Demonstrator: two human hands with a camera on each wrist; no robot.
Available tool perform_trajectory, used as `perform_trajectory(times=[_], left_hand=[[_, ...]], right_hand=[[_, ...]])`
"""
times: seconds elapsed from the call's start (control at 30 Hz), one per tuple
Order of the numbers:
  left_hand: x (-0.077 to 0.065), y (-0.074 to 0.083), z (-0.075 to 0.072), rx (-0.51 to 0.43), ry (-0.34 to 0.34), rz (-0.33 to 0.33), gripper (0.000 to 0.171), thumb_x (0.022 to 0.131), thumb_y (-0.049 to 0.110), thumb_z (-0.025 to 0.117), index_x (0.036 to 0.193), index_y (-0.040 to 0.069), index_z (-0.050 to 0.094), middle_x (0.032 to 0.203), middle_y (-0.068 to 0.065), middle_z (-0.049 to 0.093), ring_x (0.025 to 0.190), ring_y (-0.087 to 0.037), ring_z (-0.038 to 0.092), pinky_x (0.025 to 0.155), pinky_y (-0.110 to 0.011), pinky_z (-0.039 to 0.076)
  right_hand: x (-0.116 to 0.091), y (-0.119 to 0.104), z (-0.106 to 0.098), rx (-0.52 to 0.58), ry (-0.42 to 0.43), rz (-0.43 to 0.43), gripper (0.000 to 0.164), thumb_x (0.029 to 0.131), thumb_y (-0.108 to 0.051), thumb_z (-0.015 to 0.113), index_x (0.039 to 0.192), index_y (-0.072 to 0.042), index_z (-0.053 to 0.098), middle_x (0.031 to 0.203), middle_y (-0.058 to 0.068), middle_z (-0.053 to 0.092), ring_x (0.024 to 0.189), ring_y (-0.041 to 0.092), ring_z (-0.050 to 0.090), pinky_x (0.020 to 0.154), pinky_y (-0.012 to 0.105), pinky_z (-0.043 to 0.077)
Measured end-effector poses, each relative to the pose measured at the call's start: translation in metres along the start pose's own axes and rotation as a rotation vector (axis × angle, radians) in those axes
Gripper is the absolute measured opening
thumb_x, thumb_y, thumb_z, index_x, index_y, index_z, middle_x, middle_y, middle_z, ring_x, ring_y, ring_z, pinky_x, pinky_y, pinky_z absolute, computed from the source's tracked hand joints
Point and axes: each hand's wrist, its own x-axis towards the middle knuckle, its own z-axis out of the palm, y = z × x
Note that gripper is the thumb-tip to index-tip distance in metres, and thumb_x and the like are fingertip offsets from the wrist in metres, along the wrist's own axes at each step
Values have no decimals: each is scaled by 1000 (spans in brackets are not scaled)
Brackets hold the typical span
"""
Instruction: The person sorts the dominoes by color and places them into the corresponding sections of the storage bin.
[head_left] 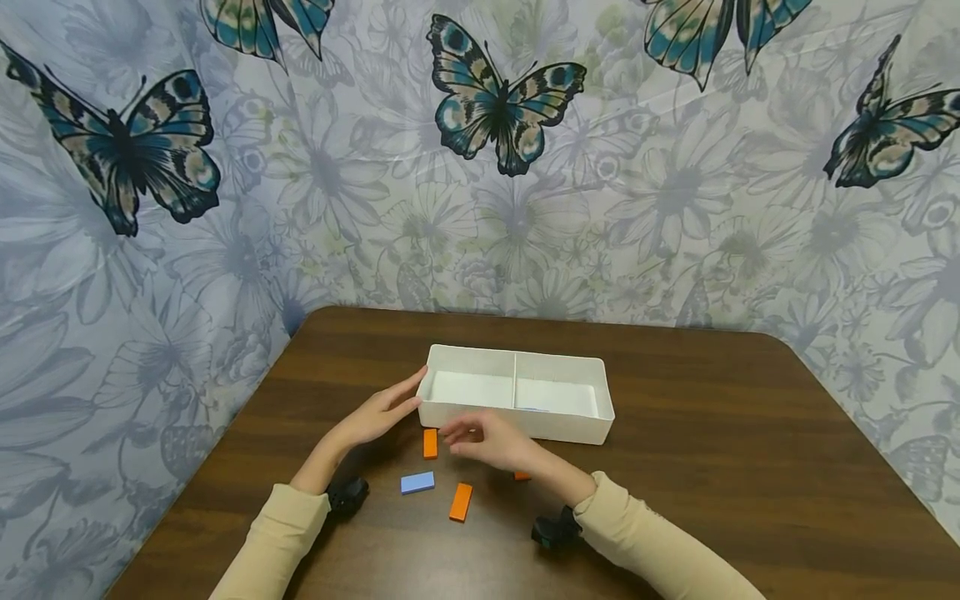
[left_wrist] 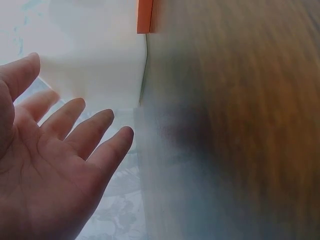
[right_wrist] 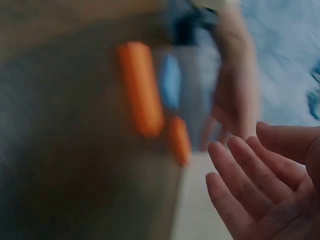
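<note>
A white two-compartment box [head_left: 558, 429] stands on the table. My left hand [head_left: 378, 414] is at its left end, fingers extended, the fingertips at the wall; the left wrist view shows the palm and spread fingers [left_wrist: 102, 125]. In front of the box hovers my right hand [head_left: 491, 439], fingers loosely bent, with nothing between them in the right wrist view. Nearest its fingertips lies an orange block [head_left: 430, 444]. A blue block [head_left: 417, 482] and a second orange block [head_left: 461, 502] lie closer to me. Another orange block [head_left: 522, 476] is mostly hidden beneath my right wrist.
A divider [head_left: 514, 379] splits the box. A sliver of blue [head_left: 534, 409] shows inside its right compartment, mostly behind the front wall. The brown wooden table [head_left: 712, 433] extends on both sides, and a butterfly-patterned cloth [head_left: 517, 233] hangs behind it.
</note>
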Motion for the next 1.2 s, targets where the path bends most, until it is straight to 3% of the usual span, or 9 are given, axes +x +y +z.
perform_trajectory(times=[0.2, 0.33, 0.47, 0.63, 0.73, 1.0, 1.07, 1.2], left_hand=[[-3, 11, -1, -7, -6, -13, 53, 101, 11, 43, 147, -3, 20, 149, -22, 18, 134, -41, 19, 102, -59, 21], [-3, 11, -2, -10, -3, -14, 53, 101, 12, 43, 147, -1, 20, 150, -21, 18, 134, -40, 19, 102, -59, 21], [0, 7, -2, 9, -3, -4, 53, 101, 11, 43, 148, 0, 20, 150, -21, 18, 134, -39, 20, 102, -58, 21], [5, -16, 1, 14, 15, 7, 54, 102, 14, 42, 149, 4, 19, 151, -18, 16, 135, -38, 18, 102, -60, 20], [7, -29, 4, 11, 20, 5, 55, 102, 20, 43, 150, 9, 19, 152, -12, 16, 135, -34, 18, 102, -59, 20], [6, -35, 6, -9, 28, 17, 56, 101, 26, 44, 150, 13, 22, 152, -8, 19, 135, -32, 21, 102, -58, 21], [5, -34, 6, -8, 27, 25, 55, 101, 26, 44, 150, 13, 21, 152, -9, 19, 135, -32, 20, 102, -58, 21], [3, -17, 4, -13, 18, 16, 54, 101, 17, 44, 149, 5, 21, 151, -16, 20, 134, -37, 21, 102, -59, 21]], right_hand=[[6, 11, 31, -79, -31, -29, 37, 81, -2, 72, 117, -1, 61, 103, 5, 68, 98, 15, 62, 84, 24, 47], [8, 15, 39, -195, -18, -34, 39, 78, -7, 76, 115, -5, 64, 102, -4, 68, 101, 6, 58, 88, 24, 43], [9, 16, 42, -329, -20, -80, 39, 76, -10, 79, 113, -6, 66, 102, -6, 68, 100, 5, 56, 89, 23, 41], [9, 13, 47, -514, -6, -78, 37, 77, -16, 79, 112, -11, 68, 100, -13, 67, 98, 7, 50, 86, 23, 39], [9, 11, 49, -556, 18, -53, 33, 78, -16, 78, 110, -13, 70, 96, -17, 67, 98, 7, 50, 83, 23, 41], [6, 13, 49, -517, 71, -71, 27, 78, -10, 77, 103, -15, 71, 92, -14, 67, 91, 2, 56, 81, 21, 43], [4, 14, 48, -468, 82, -74, 26, 78, -8, 76, 103, -15, 71, 93, -12, 67, 90, 2, 58, 80, 20, 45], [2, 13, 43, -266, 82, -48, 26, 80, 0, 73, 103, -11, 70, 95, -7, 67, 84, 2, 62, 74, 18, 48]])
